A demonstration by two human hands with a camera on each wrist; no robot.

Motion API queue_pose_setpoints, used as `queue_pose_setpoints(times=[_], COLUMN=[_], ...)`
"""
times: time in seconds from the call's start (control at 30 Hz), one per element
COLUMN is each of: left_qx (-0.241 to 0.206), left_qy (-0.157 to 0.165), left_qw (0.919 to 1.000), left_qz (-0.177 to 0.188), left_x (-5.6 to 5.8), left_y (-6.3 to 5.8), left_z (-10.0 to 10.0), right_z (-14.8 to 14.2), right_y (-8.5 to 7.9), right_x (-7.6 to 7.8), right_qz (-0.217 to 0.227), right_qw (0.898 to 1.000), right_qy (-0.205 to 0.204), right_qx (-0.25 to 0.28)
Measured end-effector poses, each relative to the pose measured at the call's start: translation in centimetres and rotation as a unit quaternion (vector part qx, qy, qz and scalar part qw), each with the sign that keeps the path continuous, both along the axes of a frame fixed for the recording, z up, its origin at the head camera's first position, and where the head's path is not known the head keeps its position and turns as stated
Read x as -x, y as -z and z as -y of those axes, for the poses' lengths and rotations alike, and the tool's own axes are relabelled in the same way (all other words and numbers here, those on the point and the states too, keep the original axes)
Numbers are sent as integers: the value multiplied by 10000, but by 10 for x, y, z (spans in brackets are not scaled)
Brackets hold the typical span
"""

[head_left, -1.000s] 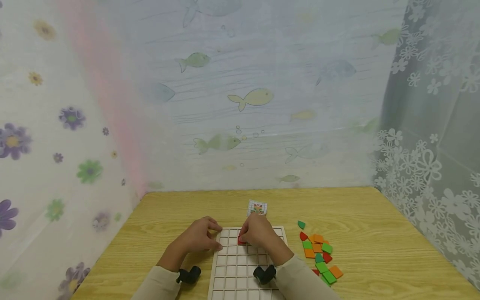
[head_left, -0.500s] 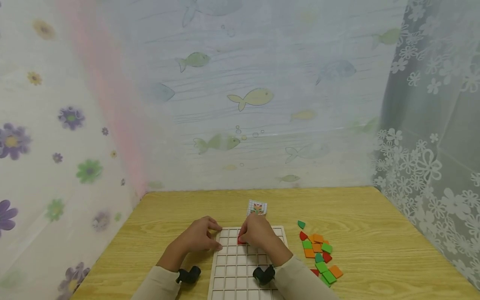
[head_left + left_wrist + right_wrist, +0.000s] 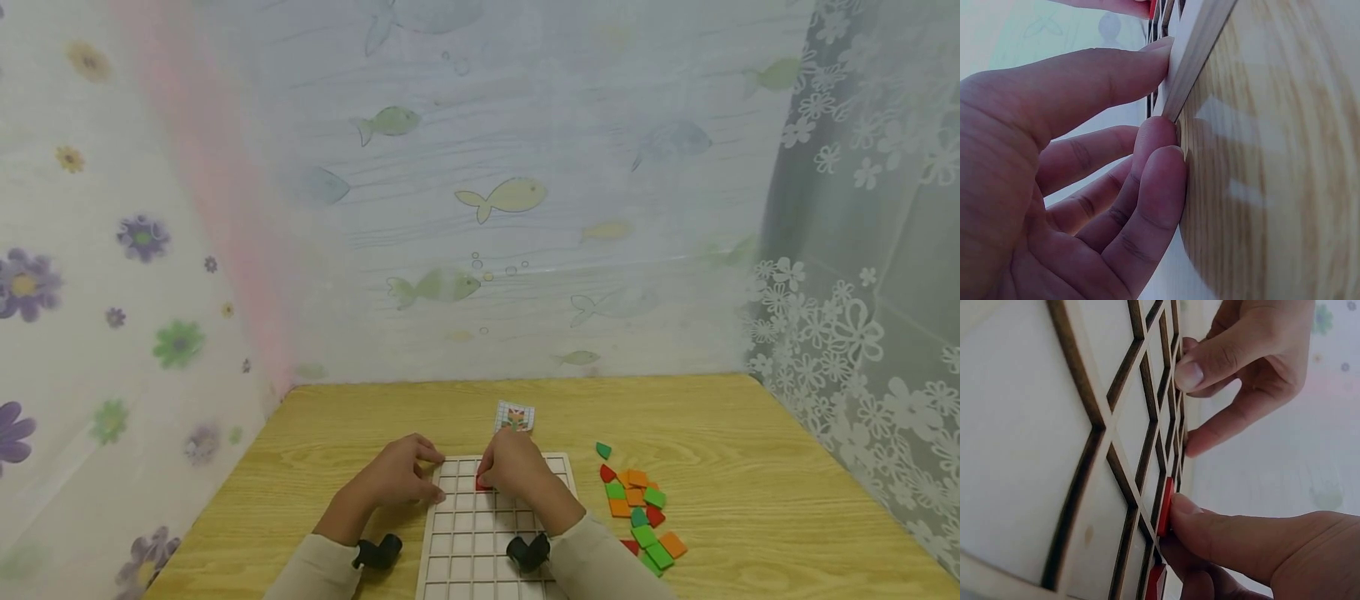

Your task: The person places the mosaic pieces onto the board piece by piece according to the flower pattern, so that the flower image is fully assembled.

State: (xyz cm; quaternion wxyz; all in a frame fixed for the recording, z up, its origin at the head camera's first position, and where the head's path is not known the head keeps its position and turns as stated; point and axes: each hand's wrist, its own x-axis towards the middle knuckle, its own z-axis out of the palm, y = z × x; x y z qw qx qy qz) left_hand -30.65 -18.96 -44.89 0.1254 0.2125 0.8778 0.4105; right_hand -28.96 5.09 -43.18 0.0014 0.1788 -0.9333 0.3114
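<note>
A light wooden grid board [image 3: 461, 567] lies before me, its upper right partly covered by my right hand. My left hand [image 3: 393, 475] holds the board's left edge; in the left wrist view the thumb lies on the frame and fingertips meet its side. With thumb and fingers, my right hand [image 3: 517, 467] pinches a small red tile [image 3: 1165, 507] at a cell in the upper part of the grid. A second red tile [image 3: 1155, 582] shows close by in the right wrist view, partly hidden by the fingers.
A small printed pattern card [image 3: 515, 415] lies beyond the board. To its right are several loose tiles: orange [image 3: 637, 477], light green [image 3: 658, 554], red [image 3: 607, 472] and dark green [image 3: 603, 450]. Patterned curtains [image 3: 480, 208] stand behind the wooden table [image 3: 360, 408].
</note>
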Motion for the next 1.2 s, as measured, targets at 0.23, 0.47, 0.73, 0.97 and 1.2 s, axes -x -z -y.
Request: queue_pose_setpoints(times=[0.23,0.47,0.73,0.97,1.2], left_qx=[-20,29,68,15,20], left_qy=[28,-24,1,-3,-59], left_qw=[10000,10000,10000,10000,10000], left_qz=[-4,-13,-61,-9,-1], left_x=[-1,-2,-3,-4,-2], left_y=[-1,-2,-4,-4,-1], left_z=[-1,0,-3,-2,-1], right_z=[1,2,-2,-4,-9], right_y=[2,2,0,-3,-7], right_x=[1,3,2,1,2], right_qz=[-49,-92,-139,-179,-111], right_qw=[9999,9995,9997,9998,9998], right_qy=[-6,-77,-98,-88,-130], right_qx=[-154,-297,-185,1,-104])
